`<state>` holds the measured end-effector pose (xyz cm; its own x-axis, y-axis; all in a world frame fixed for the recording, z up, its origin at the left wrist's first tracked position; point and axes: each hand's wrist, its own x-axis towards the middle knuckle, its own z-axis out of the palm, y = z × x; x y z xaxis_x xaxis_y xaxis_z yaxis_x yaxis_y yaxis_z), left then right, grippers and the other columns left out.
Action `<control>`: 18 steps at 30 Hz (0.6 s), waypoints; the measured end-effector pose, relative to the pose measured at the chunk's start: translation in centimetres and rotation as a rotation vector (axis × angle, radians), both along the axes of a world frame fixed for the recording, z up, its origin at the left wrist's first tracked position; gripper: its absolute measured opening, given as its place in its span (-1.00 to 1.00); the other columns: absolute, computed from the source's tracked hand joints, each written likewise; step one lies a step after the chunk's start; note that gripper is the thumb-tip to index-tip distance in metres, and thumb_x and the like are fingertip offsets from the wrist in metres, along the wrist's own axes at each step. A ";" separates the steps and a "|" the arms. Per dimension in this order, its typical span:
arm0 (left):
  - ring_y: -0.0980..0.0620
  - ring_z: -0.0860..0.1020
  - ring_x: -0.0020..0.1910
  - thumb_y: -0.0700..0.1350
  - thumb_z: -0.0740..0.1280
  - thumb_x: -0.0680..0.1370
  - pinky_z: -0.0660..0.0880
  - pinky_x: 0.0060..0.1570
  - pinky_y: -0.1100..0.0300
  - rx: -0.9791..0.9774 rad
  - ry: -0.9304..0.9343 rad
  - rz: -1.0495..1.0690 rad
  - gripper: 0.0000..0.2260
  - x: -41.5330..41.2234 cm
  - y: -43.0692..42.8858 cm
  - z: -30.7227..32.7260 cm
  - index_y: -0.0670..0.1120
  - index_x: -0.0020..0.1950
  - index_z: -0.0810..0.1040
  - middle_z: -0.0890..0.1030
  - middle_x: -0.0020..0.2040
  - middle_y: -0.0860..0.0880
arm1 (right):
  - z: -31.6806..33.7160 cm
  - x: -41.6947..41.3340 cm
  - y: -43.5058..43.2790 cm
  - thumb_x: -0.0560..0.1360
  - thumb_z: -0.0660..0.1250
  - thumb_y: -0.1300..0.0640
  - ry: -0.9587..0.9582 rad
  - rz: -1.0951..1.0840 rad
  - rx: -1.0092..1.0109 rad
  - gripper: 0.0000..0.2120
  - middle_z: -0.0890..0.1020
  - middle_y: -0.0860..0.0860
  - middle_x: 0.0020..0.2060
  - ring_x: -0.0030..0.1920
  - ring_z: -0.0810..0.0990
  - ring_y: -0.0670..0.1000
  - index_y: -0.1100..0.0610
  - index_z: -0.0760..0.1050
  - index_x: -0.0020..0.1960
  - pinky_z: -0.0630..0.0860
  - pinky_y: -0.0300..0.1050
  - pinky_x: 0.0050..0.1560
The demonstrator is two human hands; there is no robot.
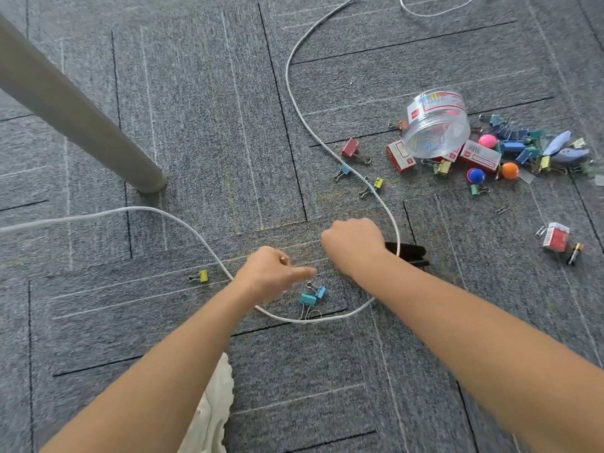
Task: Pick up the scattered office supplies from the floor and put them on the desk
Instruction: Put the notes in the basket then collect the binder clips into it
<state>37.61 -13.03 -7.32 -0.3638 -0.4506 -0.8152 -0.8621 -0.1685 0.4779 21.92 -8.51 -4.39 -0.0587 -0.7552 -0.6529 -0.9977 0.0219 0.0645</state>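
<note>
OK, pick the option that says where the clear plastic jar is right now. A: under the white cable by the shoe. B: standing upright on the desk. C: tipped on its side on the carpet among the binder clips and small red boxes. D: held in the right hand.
C: the clear plastic jar lies on its side on the carpet, resting against the small red boxes with binder clips around it.

Both hands hover over grey carpet [196, 142], the left hand [271, 273] loosely curled above two blue binder clips [312, 297], the right hand [354, 245] fisted beside a black stapler [408, 253].
</note>
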 end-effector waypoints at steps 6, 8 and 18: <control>0.07 0.50 -0.37 0.16 0.57 0.31 0.36 -0.39 0.22 -0.250 -0.117 -0.334 -0.62 -0.5 1.9 -0.2 -0.08 -0.28 0.50 0.58 -0.35 0.04 | 0.0 -1.0 -0.8 0.54 0.28 0.22 -0.050 0.069 0.029 -0.93 0.53 0.04 -0.18 -0.19 0.54 0.14 0.11 0.42 -0.10 0.46 0.00 -0.19; 0.00 0.58 -0.28 0.17 0.57 0.31 0.45 -0.32 0.19 -0.279 -0.170 -0.355 -0.63 -0.8 2.5 -0.4 -0.08 -0.24 0.54 0.62 -0.30 -0.01 | -0.1 -2.2 -0.7 0.51 0.33 0.09 -0.183 -0.052 0.006 -0.87 0.53 -0.04 -0.23 -0.21 0.55 0.07 0.10 0.41 -0.13 0.49 -0.04 -0.20; -0.09 0.60 -0.26 0.01 0.49 0.36 0.49 -0.30 0.15 -0.365 -0.174 -0.346 -0.78 -0.9 3.7 -1.0 -0.09 -0.28 0.54 0.62 -0.30 -0.05 | -0.3 -1.7 3.7 0.55 0.17 0.25 -0.875 -0.893 -0.172 -0.78 0.67 0.02 -0.23 -0.39 0.54 0.00 0.00 0.53 -0.06 0.59 0.08 -0.28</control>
